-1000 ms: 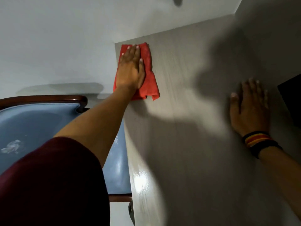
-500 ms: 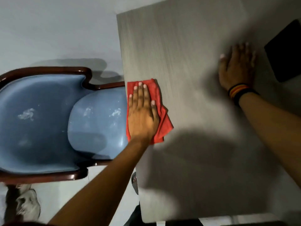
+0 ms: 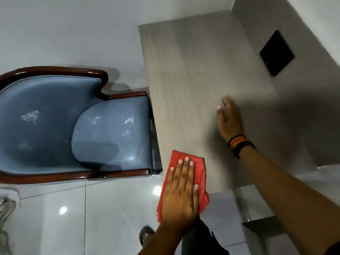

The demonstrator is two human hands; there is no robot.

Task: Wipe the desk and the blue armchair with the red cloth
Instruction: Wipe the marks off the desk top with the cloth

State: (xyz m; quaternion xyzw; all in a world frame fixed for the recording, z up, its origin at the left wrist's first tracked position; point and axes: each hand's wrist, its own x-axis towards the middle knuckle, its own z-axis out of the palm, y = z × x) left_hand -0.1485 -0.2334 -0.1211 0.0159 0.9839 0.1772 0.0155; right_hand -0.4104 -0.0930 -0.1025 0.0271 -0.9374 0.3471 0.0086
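The red cloth (image 3: 199, 168) lies at the near left corner of the grey wood-grain desk (image 3: 184, 80), partly hanging past the edge. My left hand (image 3: 181, 192) presses flat on top of it, fingers together. My right hand (image 3: 229, 120), with striped bands on the wrist, rests flat and empty on the desk further in. The blue armchair (image 3: 77, 129) with a dark wooden frame stands left of the desk, its seat front against the desk's edge. White smudges show on its seat and backrest.
A black flat rectangle (image 3: 276, 52) sits on the wall surface at the right, beyond the desk. Glossy pale floor tiles (image 3: 64, 218) surround the chair. A sandalled foot (image 3: 146, 234) shows below the cloth. A light shoe (image 3: 5, 208) lies at the far left.
My left hand has dragged the red cloth from the far left corner down the desk's left side to the near corner. My right hand has stayed flat on the desk.
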